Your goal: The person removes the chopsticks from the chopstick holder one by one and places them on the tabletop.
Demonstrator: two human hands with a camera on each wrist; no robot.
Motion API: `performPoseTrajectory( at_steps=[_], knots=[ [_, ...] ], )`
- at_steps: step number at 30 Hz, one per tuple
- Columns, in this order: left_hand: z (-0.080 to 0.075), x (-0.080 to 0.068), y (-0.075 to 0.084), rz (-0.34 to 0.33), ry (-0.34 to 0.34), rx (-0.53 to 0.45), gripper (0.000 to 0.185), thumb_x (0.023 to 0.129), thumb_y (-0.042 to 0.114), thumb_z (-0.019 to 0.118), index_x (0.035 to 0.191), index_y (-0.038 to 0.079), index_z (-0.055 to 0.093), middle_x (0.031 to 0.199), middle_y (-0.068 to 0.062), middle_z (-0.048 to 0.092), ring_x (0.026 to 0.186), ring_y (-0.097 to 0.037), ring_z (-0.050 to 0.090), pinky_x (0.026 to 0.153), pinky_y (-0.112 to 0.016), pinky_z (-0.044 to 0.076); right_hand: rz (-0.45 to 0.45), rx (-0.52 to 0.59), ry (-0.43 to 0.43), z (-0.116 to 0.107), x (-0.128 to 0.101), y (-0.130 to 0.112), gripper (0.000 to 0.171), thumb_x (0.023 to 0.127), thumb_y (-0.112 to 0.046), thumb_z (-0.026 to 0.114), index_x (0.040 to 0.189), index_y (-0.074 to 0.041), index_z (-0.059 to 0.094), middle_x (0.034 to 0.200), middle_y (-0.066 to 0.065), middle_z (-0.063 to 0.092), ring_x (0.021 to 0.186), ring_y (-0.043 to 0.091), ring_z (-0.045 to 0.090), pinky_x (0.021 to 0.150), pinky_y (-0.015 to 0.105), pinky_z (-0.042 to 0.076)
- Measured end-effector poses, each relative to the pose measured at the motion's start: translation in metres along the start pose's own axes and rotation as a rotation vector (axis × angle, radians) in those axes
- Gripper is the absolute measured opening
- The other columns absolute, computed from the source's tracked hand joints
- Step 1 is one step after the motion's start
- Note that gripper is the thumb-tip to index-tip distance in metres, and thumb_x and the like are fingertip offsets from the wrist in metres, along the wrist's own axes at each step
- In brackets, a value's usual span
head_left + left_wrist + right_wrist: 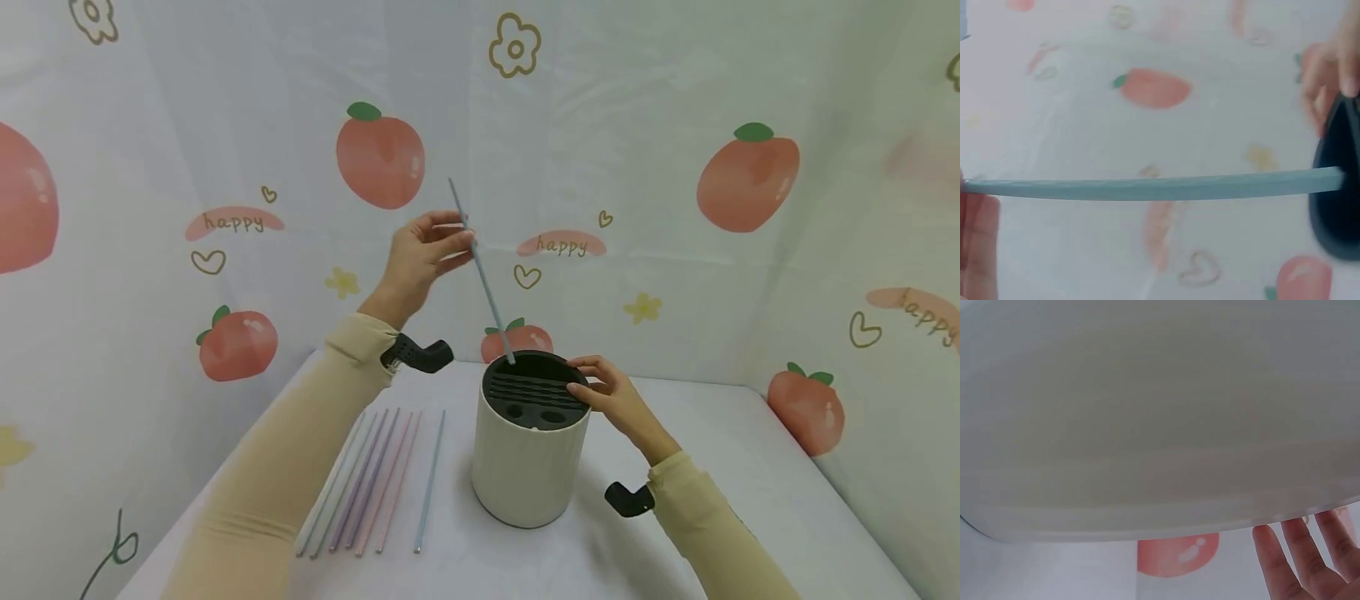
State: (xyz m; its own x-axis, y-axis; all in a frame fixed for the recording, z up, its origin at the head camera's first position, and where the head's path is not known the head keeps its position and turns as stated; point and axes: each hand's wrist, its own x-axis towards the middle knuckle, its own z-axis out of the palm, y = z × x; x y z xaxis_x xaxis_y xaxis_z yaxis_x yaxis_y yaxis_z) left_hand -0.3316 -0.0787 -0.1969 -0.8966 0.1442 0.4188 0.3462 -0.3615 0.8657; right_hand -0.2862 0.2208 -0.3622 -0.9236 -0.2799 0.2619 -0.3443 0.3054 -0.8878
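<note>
High over the table, my left hand (427,254) pinches a long pale blue straw (486,283) between thumb and fingers. The straw slants down to the right, and its lower end overlaps the open back compartment of a white round knife holder (528,471) in the head view. The left wrist view also shows the straw (1147,189) reaching the dark opening (1335,225). My right hand (618,400) grips the holder's right rim, with the thumb over the black slotted top (536,392). From the right wrist, fingertips (1266,540) show against the white wall (1160,425).
Several pastel straws (367,479) lie side by side on the white table left of the holder. One blue straw (429,483) lies apart from them, nearer the holder. A printed cloth backdrop (600,100) with fruit drawings hangs behind and at both sides.
</note>
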Motion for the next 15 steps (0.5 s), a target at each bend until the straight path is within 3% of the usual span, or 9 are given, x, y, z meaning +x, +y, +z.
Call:
performPoseTrajectory(
  at_steps=[3,6,9,15],
  knots=[
    [-0.025,-0.007,0.008,0.023,0.067,-0.012,0.022,0.088,-0.002,0.066,0.109,0.005,0.064,0.085,-0.004,0.068,0.078,-0.014,0.069,0.079,-0.029,0.060,-0.001,-0.002,0.004,0.000,0.000,0.000,0.040,0.095,-0.016,0.062,0.131,-0.004,0.049,0.130,0.026,0.052,0.103,0.023,0.063,0.080,0.028,0.054],
    [-0.050,-0.017,0.002,-0.008,0.098,0.044,0.022,0.088,0.000,0.067,0.108,0.011,0.066,0.085,-0.001,0.069,0.077,-0.012,0.069,0.077,-0.026,0.060,-0.002,-0.002,0.007,-0.001,0.000,0.000,0.040,0.095,-0.016,0.062,0.132,-0.004,0.049,0.130,0.026,0.052,0.100,0.018,0.063,0.079,0.028,0.054],
    [-0.075,-0.029,-0.017,-0.091,0.108,0.149,0.024,0.088,0.002,0.068,0.110,0.012,0.066,0.083,0.004,0.069,0.076,-0.009,0.068,0.075,-0.024,0.060,-0.001,-0.003,0.009,-0.001,0.000,0.001,0.041,0.095,-0.016,0.062,0.132,-0.004,0.049,0.130,0.026,0.052,0.099,0.018,0.063,0.079,0.029,0.054],
    [-0.114,-0.062,-0.076,-0.282,0.084,0.359,0.041,0.091,0.001,0.065,0.130,-0.008,0.055,0.083,0.007,0.068,0.080,-0.008,0.068,0.073,-0.020,0.059,0.004,-0.011,0.005,0.001,0.000,0.000,0.041,0.095,-0.017,0.062,0.132,-0.004,0.049,0.132,0.026,0.051,0.103,0.025,0.062,0.079,0.031,0.054]
  ],
)
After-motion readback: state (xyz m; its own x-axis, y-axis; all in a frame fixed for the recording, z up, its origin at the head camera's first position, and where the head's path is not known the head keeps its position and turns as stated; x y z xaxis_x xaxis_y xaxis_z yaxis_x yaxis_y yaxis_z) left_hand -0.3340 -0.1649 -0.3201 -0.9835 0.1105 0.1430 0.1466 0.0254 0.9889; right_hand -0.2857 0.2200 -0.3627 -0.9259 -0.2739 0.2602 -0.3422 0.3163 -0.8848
